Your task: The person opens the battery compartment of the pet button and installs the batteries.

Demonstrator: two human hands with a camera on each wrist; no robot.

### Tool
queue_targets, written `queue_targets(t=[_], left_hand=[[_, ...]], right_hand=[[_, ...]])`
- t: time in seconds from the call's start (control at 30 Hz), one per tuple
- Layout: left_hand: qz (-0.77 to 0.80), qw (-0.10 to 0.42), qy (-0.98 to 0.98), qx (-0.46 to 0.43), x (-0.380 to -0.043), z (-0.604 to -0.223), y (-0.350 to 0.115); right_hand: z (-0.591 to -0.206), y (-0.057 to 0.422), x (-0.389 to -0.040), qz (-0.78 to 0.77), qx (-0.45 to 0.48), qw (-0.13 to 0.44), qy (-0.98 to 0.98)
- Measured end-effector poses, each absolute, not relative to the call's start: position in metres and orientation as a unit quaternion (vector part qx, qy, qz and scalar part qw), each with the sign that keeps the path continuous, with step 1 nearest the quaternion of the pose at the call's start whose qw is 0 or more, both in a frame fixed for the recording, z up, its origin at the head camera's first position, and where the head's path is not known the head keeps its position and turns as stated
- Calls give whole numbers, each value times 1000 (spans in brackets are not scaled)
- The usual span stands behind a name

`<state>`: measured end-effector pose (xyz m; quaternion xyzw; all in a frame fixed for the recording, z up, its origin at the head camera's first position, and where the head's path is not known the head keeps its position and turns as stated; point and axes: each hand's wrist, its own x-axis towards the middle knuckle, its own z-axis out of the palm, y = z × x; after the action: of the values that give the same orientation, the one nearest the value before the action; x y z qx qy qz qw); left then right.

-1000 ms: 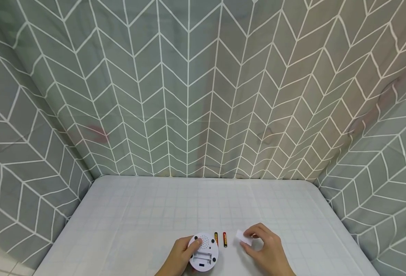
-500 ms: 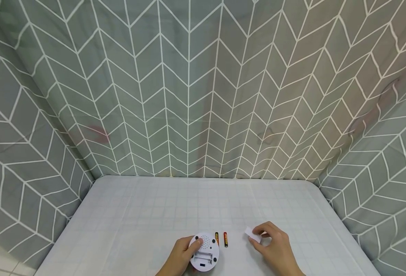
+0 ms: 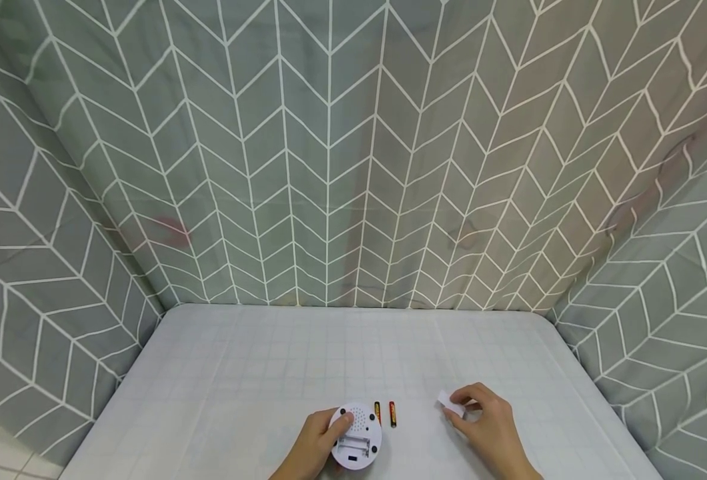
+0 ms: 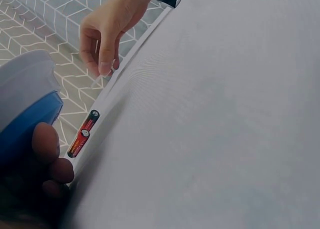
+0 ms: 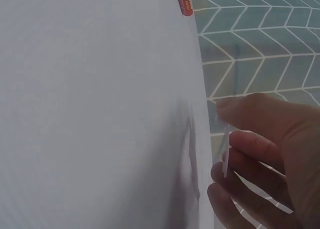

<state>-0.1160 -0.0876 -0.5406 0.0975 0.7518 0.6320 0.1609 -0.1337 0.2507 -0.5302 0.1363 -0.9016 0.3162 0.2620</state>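
Note:
My left hand (image 3: pixel 317 435) grips a round white device (image 3: pixel 359 417), its thumb across the perforated underside. An uncovered battery compartment (image 3: pixel 354 445) with bare slots faces up. In the left wrist view the device (image 4: pixel 25 81) shows a white body with a blue band, and the fingers (image 4: pixel 46 143) curl under it. My right hand (image 3: pixel 490 420) pinches a small white plastic cover (image 3: pixel 451 404) between thumb and fingers, over the right part of the table. Seen from the right wrist, this cover (image 5: pixel 226 151) is thin and edge-on.
Two red and black batteries lie side by side just right of the device, the nearer-right battery (image 3: pixel 392 414) and the other battery (image 3: pixel 377 412) partly beside the device's edge. A white cloth with a faint grid covers the table (image 3: pixel 269 373). Grey patterned curtains (image 3: pixel 353 167) surround it.
My right hand has moved right, away from the device and batteries, carrying the white cover. The left hand and the device have stayed nearly still.

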Motion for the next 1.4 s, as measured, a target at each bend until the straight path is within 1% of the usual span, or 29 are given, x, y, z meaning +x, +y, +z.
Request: queue_targets(t=[0.13,0.33,0.47,0.63,0.77,1.17,1.27,1.4], left_hand=[[624,153,760,96,-118,-539,-87],[624,153,760,99,-118,-538,-88],[623,152,761,101,-118,-539,-88],[628,153,756,102,-118,-540,-89],[637,162,747,98,-117,-541,-89],[636,165,747,98,-116,-538,-90],[631,160,752,101,-116,-537,-91],[624,156,759,104,-116,-537,-91]], right_hand=[[-529,251,-135,304,116,242,-914],[-524,251,-133,292,55,154,-942],[-523,251,-133,288,42,130,-948],[-525,251,-133,284,39,127,-950],[-526,250,-131,278,41,135,-950],[-521,242,-127,259,86,197,-942],[-520,239,-126,263,90,192,-941],[-518,234,-126,268,85,169,-945]])
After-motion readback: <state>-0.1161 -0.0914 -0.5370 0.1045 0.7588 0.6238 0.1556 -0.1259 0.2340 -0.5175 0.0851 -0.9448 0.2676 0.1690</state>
